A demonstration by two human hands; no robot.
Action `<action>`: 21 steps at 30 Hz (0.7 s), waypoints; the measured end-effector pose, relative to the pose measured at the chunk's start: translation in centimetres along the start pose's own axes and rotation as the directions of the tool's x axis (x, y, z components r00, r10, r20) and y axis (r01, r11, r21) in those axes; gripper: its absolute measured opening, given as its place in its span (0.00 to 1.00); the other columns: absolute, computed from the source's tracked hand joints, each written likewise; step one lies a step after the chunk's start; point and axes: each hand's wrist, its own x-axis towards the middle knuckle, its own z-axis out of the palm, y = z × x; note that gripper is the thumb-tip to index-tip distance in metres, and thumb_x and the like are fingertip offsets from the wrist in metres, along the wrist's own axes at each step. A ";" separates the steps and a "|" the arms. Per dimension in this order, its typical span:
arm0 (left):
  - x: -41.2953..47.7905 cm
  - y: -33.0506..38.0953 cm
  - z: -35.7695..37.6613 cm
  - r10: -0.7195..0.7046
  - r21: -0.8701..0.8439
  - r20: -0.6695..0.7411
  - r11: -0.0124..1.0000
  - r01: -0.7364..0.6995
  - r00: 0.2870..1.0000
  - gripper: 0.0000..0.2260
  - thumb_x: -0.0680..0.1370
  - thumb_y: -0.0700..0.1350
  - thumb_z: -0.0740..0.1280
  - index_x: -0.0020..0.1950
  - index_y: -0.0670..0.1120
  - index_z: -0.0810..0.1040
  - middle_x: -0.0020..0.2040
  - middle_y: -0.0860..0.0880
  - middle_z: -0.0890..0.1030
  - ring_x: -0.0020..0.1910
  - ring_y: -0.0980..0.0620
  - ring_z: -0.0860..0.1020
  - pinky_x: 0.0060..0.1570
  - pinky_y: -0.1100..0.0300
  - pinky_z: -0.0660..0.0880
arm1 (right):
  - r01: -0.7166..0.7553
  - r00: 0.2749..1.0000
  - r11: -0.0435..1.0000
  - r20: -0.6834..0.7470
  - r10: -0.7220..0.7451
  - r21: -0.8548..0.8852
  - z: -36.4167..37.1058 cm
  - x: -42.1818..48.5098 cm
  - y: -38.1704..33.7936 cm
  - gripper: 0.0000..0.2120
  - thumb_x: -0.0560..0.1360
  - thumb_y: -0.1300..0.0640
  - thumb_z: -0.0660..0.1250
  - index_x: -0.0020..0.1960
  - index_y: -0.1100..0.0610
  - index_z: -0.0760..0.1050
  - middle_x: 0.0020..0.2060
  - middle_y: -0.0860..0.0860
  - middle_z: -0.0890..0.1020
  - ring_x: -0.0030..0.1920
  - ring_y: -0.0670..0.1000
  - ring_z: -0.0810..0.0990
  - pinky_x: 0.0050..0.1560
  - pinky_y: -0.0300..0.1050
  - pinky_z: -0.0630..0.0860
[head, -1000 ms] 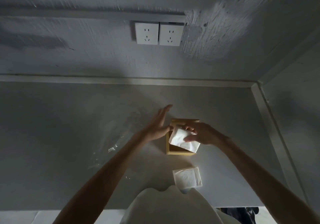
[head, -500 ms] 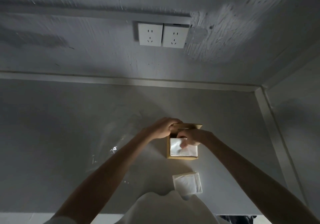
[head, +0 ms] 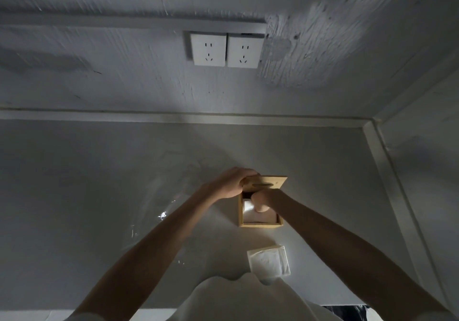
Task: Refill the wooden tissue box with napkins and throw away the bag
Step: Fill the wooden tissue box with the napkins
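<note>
So the wooden tissue box (head: 260, 224) sits on the grey table (head: 74, 196), near the right wall. The left hand (head: 232, 184) grips the left corner of the lid (head: 269, 183), which is tipped up at the back. The right hand (head: 263, 200) is bunched up inside the box on top of the napkins (head: 248, 208); can't tell if it's actually gripping them. A spare napkin stack (head: 269, 262) lies just in front of the box, and the clear bag (head: 162, 215) lies flat to the left.

No text, label, brand or number can be read anywhere. The two wall sockets (head: 226, 50) on the far wall are plain white, and the box (head: 259, 224) and napkins (head: 269, 263) carry no legible print.
</note>
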 end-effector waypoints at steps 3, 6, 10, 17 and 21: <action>-0.1 0.0 0.0 0.014 -0.001 -0.014 1.000 -0.014 1.000 0.16 0.76 0.34 0.60 0.60 0.44 0.79 0.54 0.42 0.83 0.53 0.43 0.80 0.53 0.48 0.76 | -0.010 0.996 0.998 -0.085 0.015 0.059 0.6 -0.1 -0.4 0.15 0.77 0.59 0.64 0.62 0.62 0.75 0.47 0.54 0.77 0.48 0.54 0.75 0.54 0.45 0.73; -0.3 0.1 0.1 0.006 -0.019 -0.026 1.000 -0.007 1.000 0.15 0.76 0.36 0.62 0.61 0.45 0.79 0.55 0.44 0.83 0.53 0.46 0.81 0.53 0.49 0.77 | -0.002 0.987 0.988 -0.156 0.026 0.154 1.9 -0.4 -0.8 0.17 0.79 0.56 0.60 0.66 0.61 0.72 0.57 0.55 0.78 0.59 0.56 0.76 0.60 0.47 0.72; -0.3 0.7 0.3 -0.014 -0.032 -0.057 0.999 0.012 0.998 0.13 0.75 0.36 0.62 0.57 0.45 0.80 0.52 0.44 0.84 0.51 0.45 0.81 0.50 0.51 0.77 | 0.017 0.984 0.967 -0.177 0.029 0.255 3.1 -0.5 -1.1 0.16 0.77 0.53 0.58 0.63 0.55 0.75 0.56 0.53 0.79 0.58 0.57 0.77 0.60 0.50 0.74; -0.4 0.5 0.9 -0.022 0.004 -0.092 1.000 0.023 0.996 0.13 0.73 0.34 0.61 0.55 0.44 0.79 0.49 0.43 0.83 0.48 0.44 0.81 0.47 0.52 0.77 | 0.067 0.959 0.958 -0.283 0.016 0.280 3.1 -0.2 -0.6 0.16 0.77 0.50 0.61 0.62 0.53 0.77 0.58 0.55 0.80 0.58 0.58 0.79 0.59 0.53 0.75; -0.6 0.8 0.9 -0.019 -0.011 -0.084 1.000 0.018 0.996 0.14 0.75 0.33 0.61 0.57 0.43 0.79 0.51 0.42 0.83 0.49 0.44 0.81 0.47 0.50 0.78 | 0.071 0.944 0.977 -0.330 -0.001 0.200 4.3 -0.5 -0.3 0.18 0.75 0.49 0.64 0.62 0.53 0.76 0.58 0.54 0.80 0.58 0.58 0.78 0.59 0.53 0.75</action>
